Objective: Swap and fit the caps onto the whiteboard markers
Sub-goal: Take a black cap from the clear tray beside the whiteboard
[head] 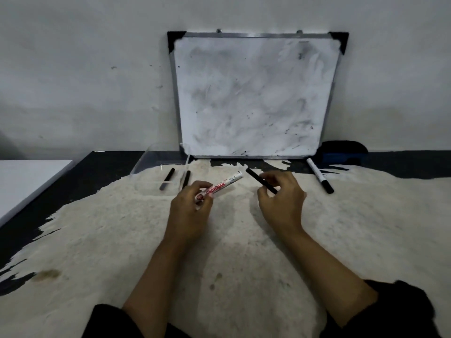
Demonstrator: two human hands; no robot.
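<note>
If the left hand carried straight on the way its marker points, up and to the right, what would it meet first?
Probably the black cap pinched by the right hand; the white marker in the left hand aims at its far end, though depth is unclear.

Holding white marker (pixel 220 185) with red lettering in left hand (pixel 192 206); pinching plain black cap (pixel 261 180) in right hand (pixel 280 198). Lying nearby: two black caps (pixel 167 179) (pixel 186 179) inside clear tray (pixel 156 167), plus white marker with black cap (pixel 320 176). Leaning behind: whiteboard (pixel 253 96), white smeared with grey-black smudges and specks, silver frame, black corners. Sitting beside it: blue eraser (pixel 341 153) with black top. Covering black table (pixel 109 162): cream fuzzy cloth (pixel 244 252), a few brownish stains. Showing black sleeves (pixel 402 311) at wrists. Backing: dull grey-white wall (pixel 85 69).
</note>
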